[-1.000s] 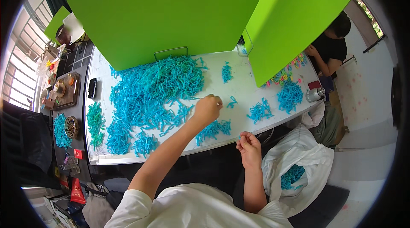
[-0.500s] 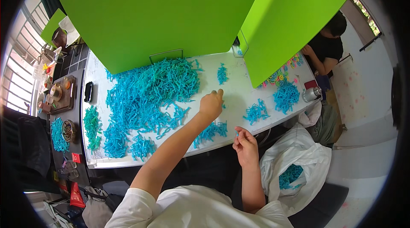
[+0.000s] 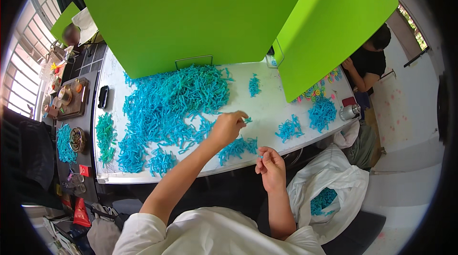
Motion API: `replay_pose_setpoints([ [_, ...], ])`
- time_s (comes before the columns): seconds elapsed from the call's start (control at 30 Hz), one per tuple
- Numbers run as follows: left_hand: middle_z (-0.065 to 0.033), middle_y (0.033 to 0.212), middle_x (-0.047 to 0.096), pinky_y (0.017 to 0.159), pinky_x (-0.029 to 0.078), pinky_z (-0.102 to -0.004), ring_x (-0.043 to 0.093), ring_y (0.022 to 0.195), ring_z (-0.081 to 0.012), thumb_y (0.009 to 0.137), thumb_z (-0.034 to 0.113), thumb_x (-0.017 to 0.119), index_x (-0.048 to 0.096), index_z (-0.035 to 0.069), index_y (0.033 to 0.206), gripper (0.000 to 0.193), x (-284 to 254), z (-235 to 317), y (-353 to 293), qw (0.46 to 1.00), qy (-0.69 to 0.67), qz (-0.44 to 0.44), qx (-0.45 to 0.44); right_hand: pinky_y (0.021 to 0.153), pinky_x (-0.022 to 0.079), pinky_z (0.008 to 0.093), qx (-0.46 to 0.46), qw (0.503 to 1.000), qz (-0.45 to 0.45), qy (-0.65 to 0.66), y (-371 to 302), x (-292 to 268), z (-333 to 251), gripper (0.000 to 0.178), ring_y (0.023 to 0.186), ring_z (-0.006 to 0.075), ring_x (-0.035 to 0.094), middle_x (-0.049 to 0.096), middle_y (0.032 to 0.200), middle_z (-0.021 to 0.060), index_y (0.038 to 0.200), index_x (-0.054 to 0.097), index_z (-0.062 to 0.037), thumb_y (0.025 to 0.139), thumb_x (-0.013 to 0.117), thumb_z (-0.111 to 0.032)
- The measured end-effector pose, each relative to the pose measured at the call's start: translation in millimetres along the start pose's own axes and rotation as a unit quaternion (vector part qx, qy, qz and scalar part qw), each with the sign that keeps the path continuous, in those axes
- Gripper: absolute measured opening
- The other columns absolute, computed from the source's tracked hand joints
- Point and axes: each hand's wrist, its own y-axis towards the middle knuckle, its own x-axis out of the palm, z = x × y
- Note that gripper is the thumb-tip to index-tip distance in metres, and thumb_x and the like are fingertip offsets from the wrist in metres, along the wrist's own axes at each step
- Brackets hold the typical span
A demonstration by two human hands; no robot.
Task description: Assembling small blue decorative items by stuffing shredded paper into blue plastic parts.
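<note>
Green panels (image 3: 191, 16) stand over the white table (image 3: 268, 107) beyond both hands. From afar I have my left hand (image 3: 230, 127) pinching a blue-green piece (image 3: 247, 120), while my right hand (image 3: 272, 168) seems to pinch a blue bit (image 3: 261, 156). Left of the grip the big blue heap (image 3: 176, 95) lies loose, so I judge much remains; smaller piles (image 3: 288, 128) sit apart, and blue pieces (image 3: 323, 200) lie in the bag (image 3: 352, 175) rightward

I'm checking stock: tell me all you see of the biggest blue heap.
The biggest blue heap is a loose tangle of small, plastic-looking pieces, greener toward the upper right. It spreads unevenly over the white table, mostly left of the left hand, reaching back toward the green panel; contact there is unclear.
</note>
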Motion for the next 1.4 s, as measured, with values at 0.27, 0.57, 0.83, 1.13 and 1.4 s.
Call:
replay_pose_setpoints([
  [0.27,-0.0101,0.091,0.069,0.074,0.057,-0.0295,0.069,0.08,-0.0173,0.093,0.002,0.064,0.061,0.0,0.103,0.011,-13,39,-99,0.809,-0.492,0.261,-0.188,0.063,0.051,0.0251,0.03,0.991,-0.017,-0.129,-15,58,64,0.011,0.068,0.011,0.061,0.065,0.081,0.0048,0.102,0.065,0.001,0.092,0.066,-0.004],
  [0.57,-0.0106,0.098,0.068,0.08,0.058,-0.0302,0.068,0.091,-0.0177,0.088,-0.006,0.065,0.064,-0.002,0.094,0.007,-61,19,-144,0.885,-0.372,0.183,-0.213,0.068,0.054,0.0247,0.013,0.97,-0.104,-0.221,-15,61,59,0.008,0.076,0.0114,0.064,0.067,0.087,0.0057,0.098,0.064,0.0,0.09,0.067,-0.002],
  [0.83,-0.0097,0.1,0.068,0.081,0.055,-0.0308,0.066,0.096,-0.0178,0.092,-0.005,0.06,0.06,0.0,0.1,0.009,-78,14,-168,0.919,-0.376,0.065,-0.1,0.067,0.052,0.0231,-0.181,0.881,-0.168,-0.404,-4,77,13,0.011,0.077,0.0103,0.065,0.07,0.088,0.0059,0.096,0.066,0.0003,0.087,0.072,-0.001],
  [1.13,-0.0054,0.088,0.067,0.066,0.05,-0.0233,0.063,0.077,-0.0092,0.095,-0.001,0.059,0.058,0.0,0.1,0.005,-76,17,-170,0.85,-0.502,-0.001,-0.16,0.073,0.054,0.0248,-0.05,0.948,-0.22,-0.226,-3,75,31,0.011,0.085,0.0132,0.069,0.069,0.09,0.0058,0.098,0.064,-0.0001,0.088,0.07,0.0],
  [1.4,-0.0031,0.082,0.066,0.061,0.049,-0.022,0.061,0.072,-0.007,0.095,0.0,0.061,0.06,0.001,0.094,0.002,-85,28,-167,0.86,-0.481,-0.015,-0.17,0.068,0.054,0.0241,0.028,0.95,-0.252,-0.182,0,74,26,0.015,0.079,0.0137,0.069,0.068,0.085,0.0071,0.1,0.061,-0.0024,0.088,0.07,-0.003],
])
